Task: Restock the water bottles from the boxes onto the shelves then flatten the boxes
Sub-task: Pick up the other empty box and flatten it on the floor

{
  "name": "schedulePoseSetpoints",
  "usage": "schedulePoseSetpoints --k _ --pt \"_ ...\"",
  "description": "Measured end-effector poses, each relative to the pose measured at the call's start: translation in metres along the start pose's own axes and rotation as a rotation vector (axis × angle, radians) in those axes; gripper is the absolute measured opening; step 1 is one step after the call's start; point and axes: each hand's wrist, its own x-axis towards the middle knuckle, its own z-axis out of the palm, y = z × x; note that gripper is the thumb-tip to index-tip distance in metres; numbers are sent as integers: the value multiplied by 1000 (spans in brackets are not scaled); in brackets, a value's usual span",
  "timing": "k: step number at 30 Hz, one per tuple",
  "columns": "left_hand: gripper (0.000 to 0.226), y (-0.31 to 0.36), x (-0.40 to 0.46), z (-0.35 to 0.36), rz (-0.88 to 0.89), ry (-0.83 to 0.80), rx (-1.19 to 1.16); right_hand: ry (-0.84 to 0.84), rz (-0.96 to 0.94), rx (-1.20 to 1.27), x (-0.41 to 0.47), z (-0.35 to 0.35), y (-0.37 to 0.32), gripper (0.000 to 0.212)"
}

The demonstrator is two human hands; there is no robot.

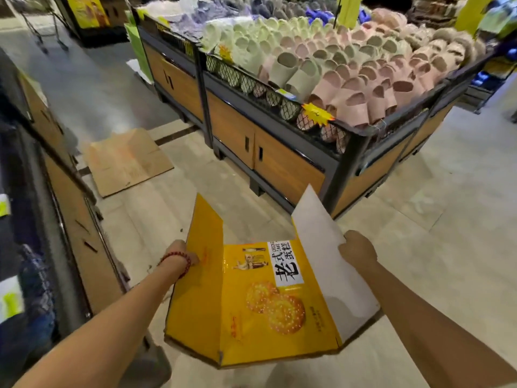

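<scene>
I hold a yellow cardboard box, printed with round cakes and black characters, opened out in front of me above the floor. My left hand, with a red bead bracelet at the wrist, grips its left yellow panel. At the box's right side my right hand grips the edge of the white inner panel. Both side panels angle upward from the middle face. A flattened brown cardboard box lies on the floor tiles ahead to the left. No water bottles can be made out.
A black-framed display stand with wood-look doors, heaped with green and pink slippers, stands ahead and to the right. A dark shelf unit runs along the left edge. Pale floor tiles stretch between and to the right.
</scene>
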Motion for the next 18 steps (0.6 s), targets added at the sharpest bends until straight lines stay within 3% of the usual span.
schedulePoseSetpoints --k 6,9,18 --pt "49 33 118 -57 -67 52 -46 24 -89 -47 141 10 -100 18" --pt "48 51 164 -81 -144 107 -92 -26 -153 -101 213 11 -150 23" --pt "36 75 274 -173 -313 167 -112 -215 -422 -190 375 19 -334 8"
